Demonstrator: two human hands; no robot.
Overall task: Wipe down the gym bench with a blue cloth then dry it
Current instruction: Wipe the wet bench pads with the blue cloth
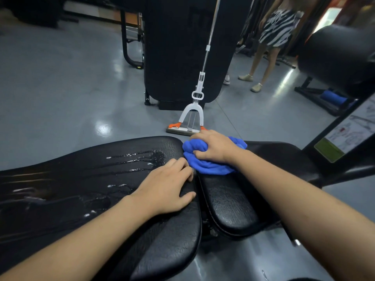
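1. Beyond the bench lies a wide grey floor (67, 88), shiny and open on the left side.
2. Across the lower view runs the gym bench (85, 179), two black pads with a narrow gap between them. The long pad on the left carries wet streaks and droplets; the shorter pad on the right looks dry where it shows.
3. Behind the bench stands a tall black machine panel (178, 47), and a black roller pad (336, 57) crowds the right edge.
4. Another person's legs (261, 61) stand near the panel, well apart from me.
5. A mop (192, 110) stands just past the bench's far edge, its handle leaning up against the panel.
6. My left hand (164, 191) lies flat on the long pad by the gap, fingers straight and spread, holding nothing.
7. My right hand (215, 147) has its fingers curled into the bunched blue cloth (205, 167), gripping it. The cloth sits over the gap at the far end, touching both pads.
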